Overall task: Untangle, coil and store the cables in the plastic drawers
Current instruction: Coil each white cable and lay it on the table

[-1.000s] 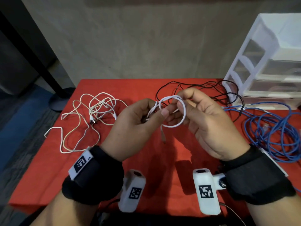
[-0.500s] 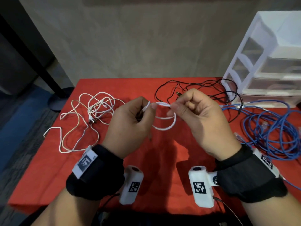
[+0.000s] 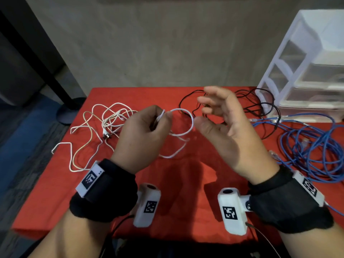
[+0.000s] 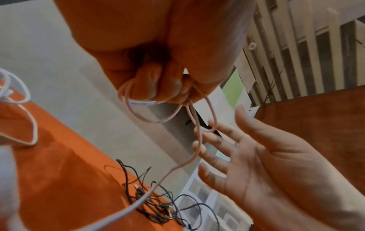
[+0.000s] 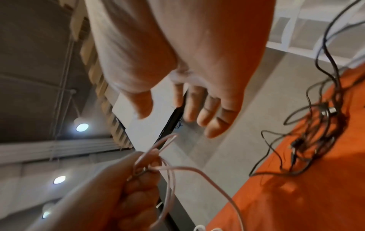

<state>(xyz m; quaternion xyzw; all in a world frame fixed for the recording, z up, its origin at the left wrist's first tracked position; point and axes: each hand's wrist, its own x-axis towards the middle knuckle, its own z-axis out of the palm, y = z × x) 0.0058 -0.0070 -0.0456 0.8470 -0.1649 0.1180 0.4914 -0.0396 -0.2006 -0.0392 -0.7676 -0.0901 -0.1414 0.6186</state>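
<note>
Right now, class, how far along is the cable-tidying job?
Done: nothing looks stored; the drawers appear shut. In hand: the left hand grips loops of a white cable, part-coiled, while the right hand is open beside it. Left: the white tangle, black cable and blue cable lie loose on the red table.
</note>
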